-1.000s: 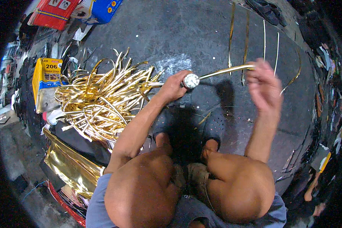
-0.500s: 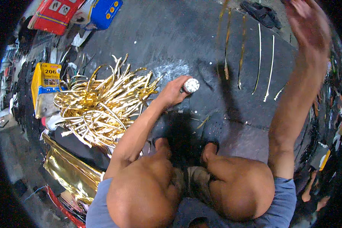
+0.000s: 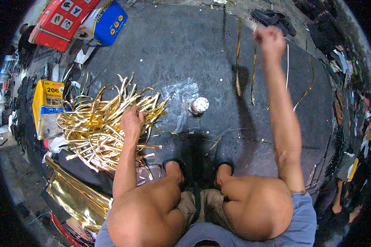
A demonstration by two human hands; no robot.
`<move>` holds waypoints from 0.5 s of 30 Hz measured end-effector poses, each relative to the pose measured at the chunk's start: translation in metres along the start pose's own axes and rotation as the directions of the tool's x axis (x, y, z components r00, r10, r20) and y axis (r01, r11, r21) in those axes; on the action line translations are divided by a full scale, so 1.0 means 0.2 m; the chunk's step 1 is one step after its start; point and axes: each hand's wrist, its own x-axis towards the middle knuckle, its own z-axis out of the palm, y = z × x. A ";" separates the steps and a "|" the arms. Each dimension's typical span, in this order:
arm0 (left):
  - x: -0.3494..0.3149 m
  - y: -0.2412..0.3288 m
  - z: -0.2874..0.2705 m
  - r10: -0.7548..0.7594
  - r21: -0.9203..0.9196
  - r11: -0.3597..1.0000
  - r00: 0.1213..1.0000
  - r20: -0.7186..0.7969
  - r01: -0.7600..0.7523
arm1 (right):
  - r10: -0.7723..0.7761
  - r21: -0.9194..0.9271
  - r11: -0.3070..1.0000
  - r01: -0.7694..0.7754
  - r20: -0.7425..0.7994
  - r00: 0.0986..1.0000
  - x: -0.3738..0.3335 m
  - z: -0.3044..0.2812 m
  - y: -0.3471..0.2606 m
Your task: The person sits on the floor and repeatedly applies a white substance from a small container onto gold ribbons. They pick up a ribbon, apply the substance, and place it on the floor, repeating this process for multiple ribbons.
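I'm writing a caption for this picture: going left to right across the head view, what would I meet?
Yellow-and-blue tin → pile of gold strips with the left hand at it → white-topped container → long gold strip → blurred right hand → curved gold strip.

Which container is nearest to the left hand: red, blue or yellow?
The yellow container, beside the gold strips; the red one and blue one are farther.

Gold strip heap (image 3: 101,119) | shiny, tangled, left side | single strips (image 3: 238,57) | narrow, lying apart, right side
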 end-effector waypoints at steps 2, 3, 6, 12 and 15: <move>0.01 0.03 -0.01 -0.043 -0.066 0.997 0.998 0.036 0.045 | 0.227 -0.218 0.950 -0.223 -0.008 0.974 -0.31 -0.13 0.32; 0.05 0.12 -0.02 -0.075 -0.129 0.988 0.992 0.098 0.087 | 0.155 -0.385 0.904 -0.184 -0.106 0.982 -0.47 -0.24 0.46; 0.08 0.11 -0.08 -0.071 -0.203 0.973 0.979 0.192 0.110 | 0.374 -0.585 0.744 -0.323 -0.036 0.927 -0.89 -0.31 0.63; 0.10 0.24 -0.07 0.124 -0.544 0.838 0.959 0.254 0.036 | 0.216 -0.473 0.874 0.114 0.586 0.781 -1.28 -0.08 0.19; 0.14 0.52 0.02 0.141 -0.743 0.551 0.835 0.531 0.380 | 0.170 -0.464 0.873 0.148 0.576 0.800 -1.28 -0.03 0.20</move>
